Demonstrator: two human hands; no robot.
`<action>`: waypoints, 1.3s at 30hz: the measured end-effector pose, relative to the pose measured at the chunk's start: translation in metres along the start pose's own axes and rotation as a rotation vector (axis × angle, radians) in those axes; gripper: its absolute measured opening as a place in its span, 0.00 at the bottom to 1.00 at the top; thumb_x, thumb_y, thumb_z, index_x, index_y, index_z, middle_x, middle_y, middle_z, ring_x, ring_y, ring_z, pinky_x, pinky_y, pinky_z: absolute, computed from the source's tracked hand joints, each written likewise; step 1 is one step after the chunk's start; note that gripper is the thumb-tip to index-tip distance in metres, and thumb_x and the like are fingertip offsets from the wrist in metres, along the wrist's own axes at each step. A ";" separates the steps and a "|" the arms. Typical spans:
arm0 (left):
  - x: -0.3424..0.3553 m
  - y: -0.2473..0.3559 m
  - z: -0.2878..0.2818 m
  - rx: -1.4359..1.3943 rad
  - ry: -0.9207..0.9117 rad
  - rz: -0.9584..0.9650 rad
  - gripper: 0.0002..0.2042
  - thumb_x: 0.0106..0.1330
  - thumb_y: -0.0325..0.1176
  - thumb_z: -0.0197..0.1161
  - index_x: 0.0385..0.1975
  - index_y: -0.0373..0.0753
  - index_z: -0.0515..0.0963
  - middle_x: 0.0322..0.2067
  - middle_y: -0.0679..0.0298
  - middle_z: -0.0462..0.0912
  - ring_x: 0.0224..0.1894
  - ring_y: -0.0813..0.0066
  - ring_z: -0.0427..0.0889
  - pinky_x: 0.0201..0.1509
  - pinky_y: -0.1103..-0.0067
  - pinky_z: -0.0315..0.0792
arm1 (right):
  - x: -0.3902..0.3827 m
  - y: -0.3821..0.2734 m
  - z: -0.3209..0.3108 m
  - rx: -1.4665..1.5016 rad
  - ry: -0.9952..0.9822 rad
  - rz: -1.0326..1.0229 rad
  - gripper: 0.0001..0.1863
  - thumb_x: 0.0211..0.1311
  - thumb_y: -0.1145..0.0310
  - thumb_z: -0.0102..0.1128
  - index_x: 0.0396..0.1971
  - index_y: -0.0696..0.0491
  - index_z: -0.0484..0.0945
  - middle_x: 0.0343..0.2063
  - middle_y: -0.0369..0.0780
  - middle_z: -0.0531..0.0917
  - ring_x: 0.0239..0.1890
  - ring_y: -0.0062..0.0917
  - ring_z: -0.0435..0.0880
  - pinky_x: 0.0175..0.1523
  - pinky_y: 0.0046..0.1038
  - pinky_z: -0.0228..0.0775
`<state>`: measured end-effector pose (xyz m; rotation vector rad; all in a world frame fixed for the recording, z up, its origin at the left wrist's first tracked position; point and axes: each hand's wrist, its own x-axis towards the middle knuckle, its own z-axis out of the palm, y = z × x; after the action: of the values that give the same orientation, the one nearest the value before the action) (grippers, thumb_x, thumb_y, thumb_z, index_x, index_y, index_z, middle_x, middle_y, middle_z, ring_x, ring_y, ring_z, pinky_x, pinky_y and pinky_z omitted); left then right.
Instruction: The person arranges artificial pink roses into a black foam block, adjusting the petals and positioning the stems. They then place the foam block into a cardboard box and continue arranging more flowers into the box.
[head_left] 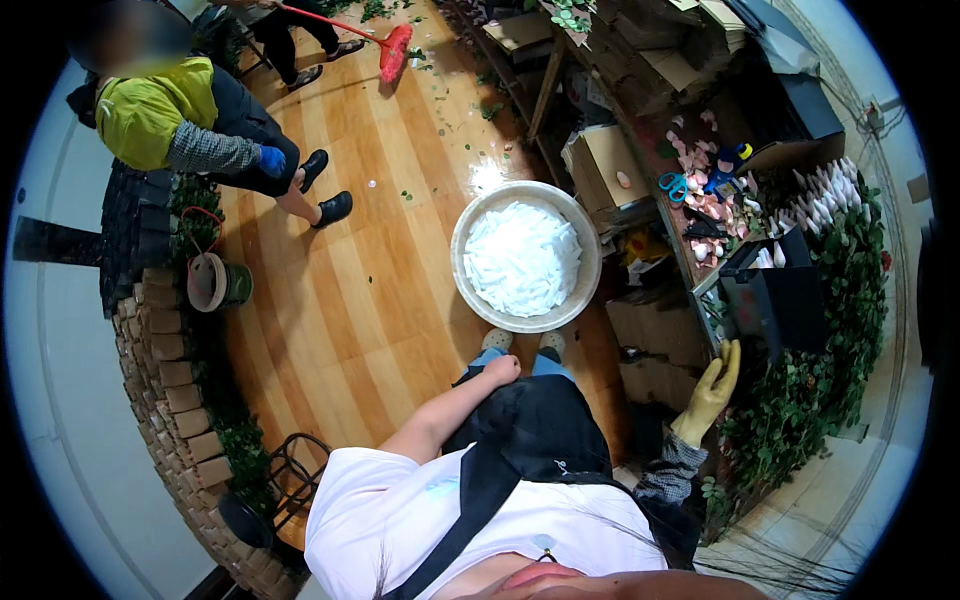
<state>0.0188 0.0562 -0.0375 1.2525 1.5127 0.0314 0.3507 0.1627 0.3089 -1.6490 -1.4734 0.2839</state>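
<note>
My left hand [503, 370] rests at the front of my black apron [540, 420], bare, with its fingers curled in; what they hold, if anything, is hidden. At the right my right hand [709, 392] wears a yellow rubber glove, its fingers stretched out and holding nothing. Closest to it are a black box [770, 310] at the bench edge and a mass of leafy green stems [800, 400]. In front of my feet a large round basin [461, 255] stands on the floor, heaped with small white tube-shaped pieces [522, 260].
On the bench lie pink petals [700, 165], blue-handled scissors [673, 186] and white-wrapped buds [835, 195]. Flattened cardboard [605, 165] is stacked beneath. A person in a yellow-green vest [150, 115] stands left; another holds a red broom [395, 52]. A bucket [207, 282] and stool [290, 475] stand left.
</note>
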 end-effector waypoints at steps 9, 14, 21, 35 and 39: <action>-0.001 0.048 -0.017 -0.005 0.169 -0.104 0.17 0.67 0.40 0.52 0.48 0.41 0.84 0.49 0.48 0.85 0.51 0.48 0.83 0.58 0.60 0.76 | 0.137 0.003 -0.050 -0.295 0.428 -0.361 0.25 0.79 0.63 0.51 0.68 0.61 0.66 0.62 0.52 0.77 0.65 0.42 0.77 0.70 0.40 0.68; -0.002 0.068 -0.010 -0.018 0.246 -0.117 0.19 0.66 0.42 0.54 0.50 0.40 0.83 0.47 0.45 0.85 0.50 0.44 0.84 0.56 0.56 0.76 | 0.180 0.043 -0.061 -0.434 0.383 -0.369 0.29 0.79 0.53 0.50 0.66 0.61 0.68 0.61 0.55 0.76 0.63 0.50 0.76 0.67 0.44 0.70; -0.003 0.063 0.001 -0.002 0.286 -0.210 0.20 0.66 0.41 0.54 0.49 0.37 0.83 0.49 0.45 0.85 0.54 0.46 0.82 0.59 0.58 0.75 | 0.189 0.125 -0.035 -0.493 0.239 -0.249 0.27 0.78 0.55 0.50 0.65 0.59 0.71 0.58 0.58 0.78 0.59 0.53 0.77 0.64 0.48 0.70; 0.003 0.064 0.002 -0.047 0.292 -0.288 0.20 0.67 0.42 0.54 0.50 0.39 0.84 0.51 0.47 0.85 0.55 0.46 0.82 0.62 0.60 0.75 | 0.192 0.193 0.003 -0.844 0.299 -0.442 0.20 0.80 0.57 0.44 0.58 0.51 0.80 0.52 0.38 0.86 0.54 0.35 0.84 0.66 0.51 0.68; 0.015 0.055 0.004 -0.025 0.271 -0.250 0.20 0.66 0.41 0.54 0.50 0.38 0.84 0.50 0.47 0.85 0.55 0.47 0.83 0.61 0.60 0.75 | 0.192 0.188 0.005 -0.842 0.282 -0.413 0.20 0.80 0.57 0.44 0.57 0.51 0.80 0.52 0.39 0.86 0.54 0.36 0.84 0.65 0.51 0.69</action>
<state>0.0607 0.0879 -0.0161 1.0622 1.8893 0.0578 0.5284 0.3530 0.2414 -1.8270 -1.7722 -0.8740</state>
